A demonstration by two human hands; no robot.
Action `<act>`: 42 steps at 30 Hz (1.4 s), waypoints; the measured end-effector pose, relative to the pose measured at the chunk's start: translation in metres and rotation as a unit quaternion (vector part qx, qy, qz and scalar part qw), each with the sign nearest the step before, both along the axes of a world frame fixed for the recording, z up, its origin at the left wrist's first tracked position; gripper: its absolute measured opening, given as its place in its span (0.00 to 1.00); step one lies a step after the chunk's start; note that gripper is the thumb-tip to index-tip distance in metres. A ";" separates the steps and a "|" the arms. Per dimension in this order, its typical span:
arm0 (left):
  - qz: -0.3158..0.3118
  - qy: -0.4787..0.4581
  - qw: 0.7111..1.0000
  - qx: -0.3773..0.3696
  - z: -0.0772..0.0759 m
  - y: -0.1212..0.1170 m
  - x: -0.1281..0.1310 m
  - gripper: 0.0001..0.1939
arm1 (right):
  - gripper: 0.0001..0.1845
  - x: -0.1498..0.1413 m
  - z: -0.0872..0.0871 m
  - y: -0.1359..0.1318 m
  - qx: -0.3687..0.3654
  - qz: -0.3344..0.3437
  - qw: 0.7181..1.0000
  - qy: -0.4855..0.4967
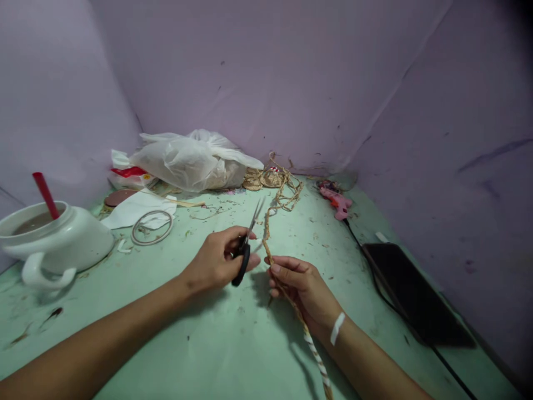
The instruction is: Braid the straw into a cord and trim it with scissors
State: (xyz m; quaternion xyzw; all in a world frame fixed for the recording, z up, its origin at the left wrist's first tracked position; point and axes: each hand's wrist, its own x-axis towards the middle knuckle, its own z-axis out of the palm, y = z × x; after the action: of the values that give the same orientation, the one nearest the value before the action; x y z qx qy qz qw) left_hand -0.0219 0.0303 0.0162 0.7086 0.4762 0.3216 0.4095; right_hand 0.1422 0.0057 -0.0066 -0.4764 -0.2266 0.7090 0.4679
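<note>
My left hand (pixel 220 258) is closed on small scissors with black handles (pixel 242 265), their metal blades pointing up and away. A small white strip (pixel 259 243) shows by its fingertips, close to the cord. Between thumb and fingers of my right hand (pixel 297 280) runs a twisted brown fibre cord (pixel 296 312). Toward me the cord has a white strip (pixel 313 351) wound round it in a spiral. Its far end leads to a loose tangle of twine (pixel 290 191) on the table. Another white strip (pixel 337 329) lies on my right wrist.
At left stands a white mug-like pot (pixel 79 236) with a red stick. A tied plastic bag (pixel 187 164), white paper (pixel 133 210) and a ring (pixel 134 236) lie behind. To the right are a pink glue gun (pixel 339 203) and a black phone-like slab (pixel 416 294) with a cable.
</note>
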 end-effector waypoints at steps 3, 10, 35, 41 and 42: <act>-0.057 0.218 0.951 0.213 0.006 -0.005 -0.010 0.19 | 0.16 0.004 0.004 0.003 0.013 -0.028 1.000 0.006; -0.082 0.382 0.861 0.327 -0.005 -0.008 -0.009 0.27 | 0.17 0.005 0.000 0.003 0.049 -0.022 0.999 0.008; -0.167 0.389 0.876 0.231 -0.002 -0.002 -0.013 0.27 | 0.09 0.005 0.003 0.002 0.108 0.023 0.992 -0.062; -0.176 0.342 0.897 0.218 -0.003 -0.002 -0.013 0.22 | 0.08 0.006 0.004 0.002 0.106 0.006 0.992 -0.066; -0.175 0.330 0.902 0.216 -0.004 -0.002 -0.014 0.21 | 0.08 0.006 0.004 0.002 0.104 0.001 0.993 -0.063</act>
State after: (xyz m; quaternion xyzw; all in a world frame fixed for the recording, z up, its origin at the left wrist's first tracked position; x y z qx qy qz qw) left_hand -0.0356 0.0284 0.0123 0.9170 0.3715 0.0872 0.1158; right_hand 0.1483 0.0076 -0.0024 -0.4683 -0.3287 0.6505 0.4994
